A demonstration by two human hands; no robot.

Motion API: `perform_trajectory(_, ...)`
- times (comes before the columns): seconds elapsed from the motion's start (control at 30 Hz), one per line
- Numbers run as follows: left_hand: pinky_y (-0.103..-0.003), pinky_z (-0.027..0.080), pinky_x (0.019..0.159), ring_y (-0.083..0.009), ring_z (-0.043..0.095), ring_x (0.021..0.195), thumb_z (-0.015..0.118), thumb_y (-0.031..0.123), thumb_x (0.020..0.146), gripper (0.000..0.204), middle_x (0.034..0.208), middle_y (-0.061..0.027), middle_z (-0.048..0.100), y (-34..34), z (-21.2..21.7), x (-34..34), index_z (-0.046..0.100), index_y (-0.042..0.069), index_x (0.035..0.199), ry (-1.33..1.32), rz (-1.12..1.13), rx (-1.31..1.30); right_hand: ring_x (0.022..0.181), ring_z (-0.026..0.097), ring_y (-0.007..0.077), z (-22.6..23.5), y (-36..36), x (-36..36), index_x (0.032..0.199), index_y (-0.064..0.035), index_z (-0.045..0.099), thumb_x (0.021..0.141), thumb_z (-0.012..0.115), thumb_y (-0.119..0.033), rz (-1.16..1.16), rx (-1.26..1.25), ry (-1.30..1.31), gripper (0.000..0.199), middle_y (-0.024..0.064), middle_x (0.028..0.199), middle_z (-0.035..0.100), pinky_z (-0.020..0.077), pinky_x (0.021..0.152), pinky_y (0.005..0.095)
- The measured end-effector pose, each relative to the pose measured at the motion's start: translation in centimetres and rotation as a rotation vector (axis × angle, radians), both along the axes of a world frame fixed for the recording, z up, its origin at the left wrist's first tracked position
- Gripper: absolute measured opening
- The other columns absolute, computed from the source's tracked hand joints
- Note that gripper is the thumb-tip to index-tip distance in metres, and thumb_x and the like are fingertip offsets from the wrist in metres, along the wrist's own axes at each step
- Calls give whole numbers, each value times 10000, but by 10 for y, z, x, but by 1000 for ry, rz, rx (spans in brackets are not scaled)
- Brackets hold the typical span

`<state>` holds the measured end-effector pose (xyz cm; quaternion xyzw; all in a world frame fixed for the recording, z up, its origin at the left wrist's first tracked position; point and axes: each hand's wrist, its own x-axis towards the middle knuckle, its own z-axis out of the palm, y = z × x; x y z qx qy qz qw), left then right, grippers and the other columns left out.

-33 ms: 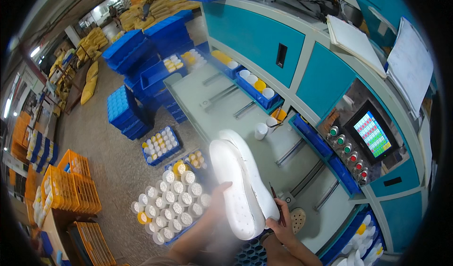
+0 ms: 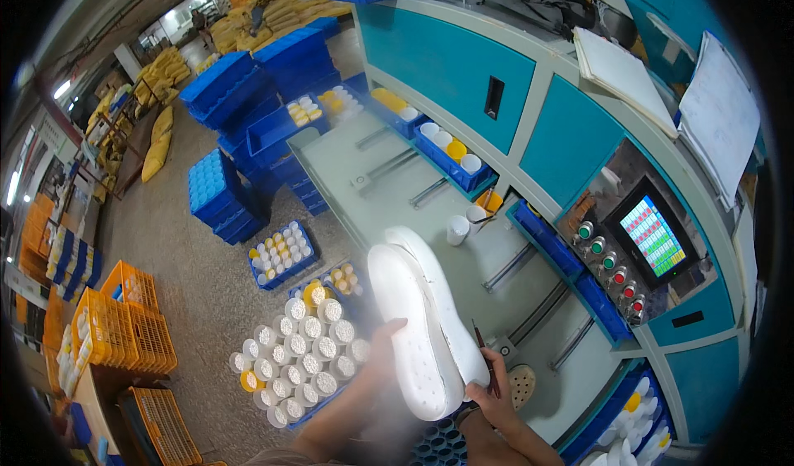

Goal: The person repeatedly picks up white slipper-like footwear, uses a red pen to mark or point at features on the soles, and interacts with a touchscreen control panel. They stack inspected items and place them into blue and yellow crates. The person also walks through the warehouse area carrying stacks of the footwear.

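A pair of white foam shoe soles hangs in front of me, lying side by side with their lengths overlapping. The nearer end shows small round holes. My left hand is closed on the left edge, partly veiled by haze. On the other side, my right hand grips the lower right edge with its fingertips. Between its fingers sits a thin dark-red stick-like tool, pointing up; its exact kind is unclear.
Below the soles runs a pale machine table with metal rails. A teal machine with a control panel stands right. Cups of white pellets cluster left, near blue crates and orange baskets. Several cups stand on the table.
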<state>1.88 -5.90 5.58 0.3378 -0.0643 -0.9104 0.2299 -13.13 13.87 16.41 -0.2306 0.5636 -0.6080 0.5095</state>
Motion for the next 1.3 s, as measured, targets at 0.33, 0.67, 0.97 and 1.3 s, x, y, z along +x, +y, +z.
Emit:
perform_trajectory(0.33,-496,527,984,-376,665,1059,587,198,867,549,1205,-245,655,-4,20,-1,514,-83,1333,111,-48,12,1263,456,216,-6,-1,6,1473,-17,314,839,802,-392,55,-37,-38,883,115,1348,472,355,1074,359)
perform_trajectory(0.67,-504,428,1105,-405,524,1270,529,221,825,740,1431,-266,490,-35,20,7,339,-28,1495,458,62,-165,1250,507,232,-6,-4,0,1432,-41,389,722,809,-89,-154,-165,-24,826,112,1404,490,418,1028,360)
perform_trajectory(0.97,-441,607,834,-297,719,943,486,219,950,385,1000,-201,712,-60,-17,24,634,-91,1124,51,356,-440,1313,441,442,-18,-10,-10,1345,-44,425,622,881,-151,-75,-126,1102,861,273,1478,417,369,1090,514)
perform_trajectory(1.3,-466,637,758,-322,734,875,549,266,879,456,1021,-229,709,-52,29,34,612,-49,1203,445,208,-123,1362,399,495,-18,-6,-10,1367,-65,377,604,959,-225,-123,-131,1217,973,330,1519,304,400,1075,563)
